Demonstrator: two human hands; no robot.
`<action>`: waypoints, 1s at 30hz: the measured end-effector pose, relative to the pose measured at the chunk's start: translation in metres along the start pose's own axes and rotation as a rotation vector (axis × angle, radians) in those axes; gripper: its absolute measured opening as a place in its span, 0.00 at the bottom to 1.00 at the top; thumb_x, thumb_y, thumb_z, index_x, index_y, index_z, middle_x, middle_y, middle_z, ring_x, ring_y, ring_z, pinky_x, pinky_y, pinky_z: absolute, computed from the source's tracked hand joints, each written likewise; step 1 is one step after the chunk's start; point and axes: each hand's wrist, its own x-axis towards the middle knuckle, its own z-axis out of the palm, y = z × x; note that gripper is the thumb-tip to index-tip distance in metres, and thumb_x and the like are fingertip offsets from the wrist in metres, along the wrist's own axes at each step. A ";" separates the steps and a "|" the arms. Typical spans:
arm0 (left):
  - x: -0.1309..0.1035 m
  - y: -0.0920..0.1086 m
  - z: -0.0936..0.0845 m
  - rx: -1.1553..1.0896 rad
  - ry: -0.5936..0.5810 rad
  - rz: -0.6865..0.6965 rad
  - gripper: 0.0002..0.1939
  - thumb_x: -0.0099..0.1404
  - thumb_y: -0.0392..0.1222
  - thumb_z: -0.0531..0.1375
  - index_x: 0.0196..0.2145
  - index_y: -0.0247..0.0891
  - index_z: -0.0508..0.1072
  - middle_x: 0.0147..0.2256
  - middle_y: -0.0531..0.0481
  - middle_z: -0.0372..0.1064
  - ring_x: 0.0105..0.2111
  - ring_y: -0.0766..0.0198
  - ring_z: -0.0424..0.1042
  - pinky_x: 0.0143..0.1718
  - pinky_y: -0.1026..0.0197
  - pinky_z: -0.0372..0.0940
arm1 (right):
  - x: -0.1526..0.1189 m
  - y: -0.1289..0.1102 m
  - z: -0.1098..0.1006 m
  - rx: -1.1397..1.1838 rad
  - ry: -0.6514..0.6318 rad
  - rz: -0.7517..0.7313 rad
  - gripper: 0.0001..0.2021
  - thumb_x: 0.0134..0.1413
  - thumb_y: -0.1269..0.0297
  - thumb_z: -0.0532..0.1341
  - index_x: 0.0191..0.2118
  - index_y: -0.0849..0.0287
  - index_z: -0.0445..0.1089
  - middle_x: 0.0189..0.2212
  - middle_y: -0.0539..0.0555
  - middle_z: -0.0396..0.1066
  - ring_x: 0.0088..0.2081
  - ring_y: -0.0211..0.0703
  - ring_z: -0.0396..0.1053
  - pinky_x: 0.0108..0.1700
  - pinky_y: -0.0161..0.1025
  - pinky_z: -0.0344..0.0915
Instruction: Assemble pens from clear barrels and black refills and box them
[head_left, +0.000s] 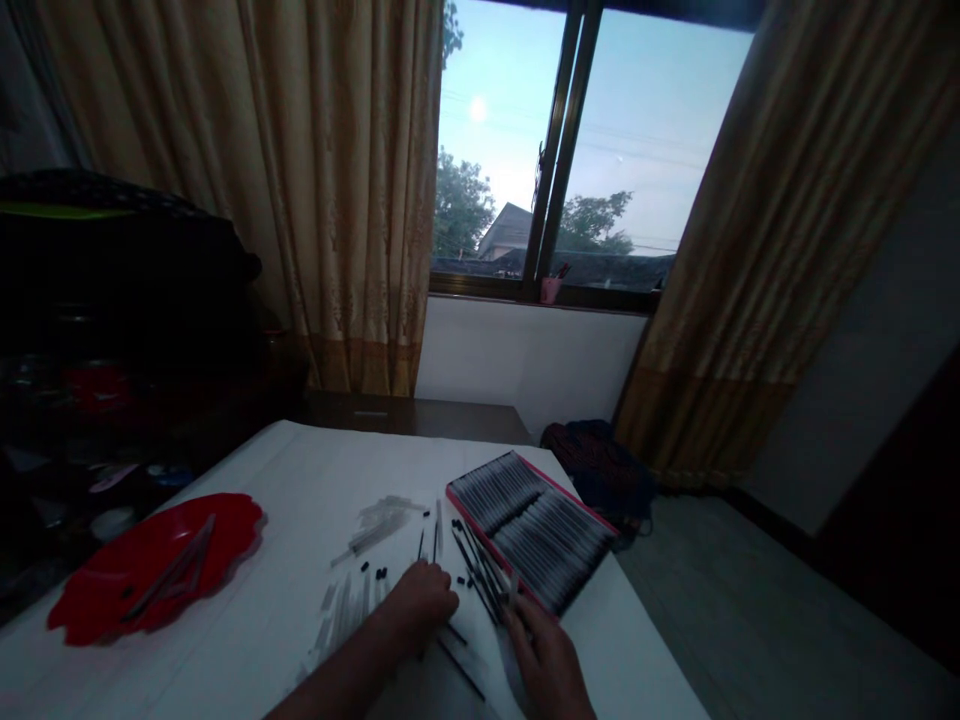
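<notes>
My left hand (421, 600) is closed, with the thin tips of dark sticks (435, 543) poking out above its fingers. My right hand (546, 655) is also closed, and a short clear tube (514, 588) stands up between thumb and fingers. Loose black sticks (472, 560) lie fanned between the two hands. Small black caps (381, 573) are scattered on the white tabletop (300, 520). Clear tubes (345, 610) lie in a group left of my left hand, with a second pile (382, 520) farther back. Just beyond my right hand, a pink-edged box (540, 520) holds rows of dark sticks.
A red scalloped plate (232, 520) with clear pieces (176, 570) on it sits at the table's left. Dark bundled cloth (600, 470) lies past the right edge. A curtained window is behind, with a pink cup (550, 291) on its sill.
</notes>
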 end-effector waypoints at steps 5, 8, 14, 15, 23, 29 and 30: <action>-0.005 -0.003 -0.012 -0.177 0.025 -0.065 0.08 0.53 0.29 0.58 0.31 0.39 0.68 0.35 0.44 0.72 0.39 0.53 0.70 0.42 0.51 0.61 | -0.002 0.012 -0.003 -0.002 0.015 0.001 0.16 0.57 0.57 0.52 0.42 0.57 0.73 0.39 0.57 0.76 0.41 0.46 0.73 0.41 0.34 0.67; -0.004 -0.002 -0.023 -0.368 0.142 -0.203 0.04 0.62 0.37 0.51 0.36 0.41 0.63 0.38 0.46 0.71 0.39 0.57 0.72 0.40 0.55 0.63 | -0.002 0.010 0.001 -0.068 -0.040 -0.048 0.17 0.58 0.61 0.49 0.45 0.58 0.71 0.41 0.58 0.75 0.42 0.45 0.73 0.43 0.35 0.67; -0.003 0.006 -0.038 -0.925 0.309 -0.374 0.18 0.68 0.53 0.33 0.44 0.43 0.52 0.43 0.44 0.70 0.33 0.65 0.76 0.31 0.63 0.67 | 0.003 -0.023 0.006 -0.232 -0.194 -0.150 0.15 0.58 0.67 0.49 0.46 0.54 0.69 0.41 0.56 0.75 0.41 0.44 0.72 0.43 0.35 0.65; -0.004 0.007 -0.040 -1.090 0.339 -0.399 0.19 0.66 0.58 0.38 0.43 0.43 0.53 0.43 0.44 0.70 0.32 0.65 0.76 0.30 0.63 0.67 | 0.004 -0.028 0.006 -0.251 -0.219 -0.153 0.15 0.58 0.68 0.49 0.46 0.54 0.69 0.40 0.55 0.75 0.41 0.44 0.72 0.43 0.35 0.65; -0.017 0.010 -0.048 -1.493 0.439 -0.439 0.19 0.57 0.59 0.55 0.37 0.42 0.58 0.40 0.48 0.72 0.31 0.63 0.76 0.31 0.61 0.67 | 0.007 -0.040 0.017 -0.355 -0.272 -0.171 0.13 0.56 0.71 0.50 0.42 0.52 0.69 0.37 0.52 0.76 0.38 0.44 0.73 0.38 0.34 0.63; -0.019 0.008 -0.046 -1.487 0.453 -0.477 0.18 0.57 0.57 0.56 0.36 0.41 0.58 0.38 0.47 0.74 0.34 0.61 0.77 0.32 0.61 0.67 | 0.008 -0.038 0.027 -0.367 -0.239 -0.205 0.14 0.55 0.72 0.52 0.44 0.52 0.68 0.35 0.52 0.75 0.37 0.44 0.72 0.37 0.34 0.61; -0.019 0.007 -0.046 -1.488 0.452 -0.480 0.18 0.57 0.57 0.56 0.36 0.41 0.58 0.38 0.47 0.74 0.34 0.60 0.77 0.32 0.60 0.67 | 0.008 -0.038 0.028 -0.370 -0.236 -0.209 0.14 0.55 0.73 0.52 0.44 0.52 0.69 0.35 0.52 0.75 0.37 0.44 0.72 0.37 0.34 0.61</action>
